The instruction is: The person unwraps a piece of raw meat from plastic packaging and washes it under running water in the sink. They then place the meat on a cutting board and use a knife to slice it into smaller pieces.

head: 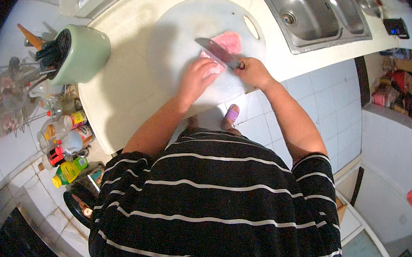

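My right hand (253, 73) grips the handle of a broad-bladed kitchen knife (219, 53), whose blade points to the upper left. Under my left hand (197, 78), bent fingers press a piece of pale pink raw meat (214, 68) against the board, on the near side of the blade. A second pink piece of meat (228, 42) lies flat just beyond the blade. Whether the two pieces are still joined beneath the knife, I cannot tell. Both rest on a round, whitish cutting board (202, 16) with an oval handle slot at its upper right.
The pale countertop (122, 72) carries a green knife block (87, 52) at the left. A steel double sink (309, 19) is set in at the upper right. Several bottles, one a yellow-green bottle (69, 172), crowd the lower left. A small black device (396, 28) sits past the sink.
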Motion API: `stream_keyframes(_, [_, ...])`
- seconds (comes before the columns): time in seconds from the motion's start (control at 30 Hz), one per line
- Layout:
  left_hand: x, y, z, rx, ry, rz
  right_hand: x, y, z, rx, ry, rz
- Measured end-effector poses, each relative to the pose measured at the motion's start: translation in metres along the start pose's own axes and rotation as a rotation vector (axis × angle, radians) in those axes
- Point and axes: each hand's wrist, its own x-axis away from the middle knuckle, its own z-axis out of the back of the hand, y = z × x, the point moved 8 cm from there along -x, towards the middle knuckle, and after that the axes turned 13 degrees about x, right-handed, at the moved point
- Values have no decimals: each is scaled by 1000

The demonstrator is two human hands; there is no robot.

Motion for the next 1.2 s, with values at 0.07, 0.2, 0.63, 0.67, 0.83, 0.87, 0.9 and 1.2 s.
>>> stream_keyframes(0.07, [1, 0, 2, -13, 4, -2, -1, 10, 7, -199, -64, -150])
stream_keyframes(0.2, [1, 3, 3, -31, 25, -31, -14, 41, -16, -749, -403, -213])
stream_keyframes(0.63, [1, 2, 3, 2, 10, -19, -1, 47, -24, -1334, -502, -299])
stream_keyframes(0.67, [2, 2, 2, 5, 7, -25, 3, 38, -18, -1308, -502, -263])
stream_keyframes(0.83, [1, 1, 2, -3, 3, -16, 5, 32, -10, -1149, -378, -272])
stream_keyframes(0.87, [3, 2, 2, 4, -5, -16, 6, 32, -12, -1210, -393, -268])
stream_keyframes(0.9, [3, 4, 3, -7, 2, -21, 7, 35, -14, -1270, -408, -263])
stream_keyframes(1.2, [2, 5, 3, -18, 30, -75, 8, 45, -13, -1133, -309, -270])
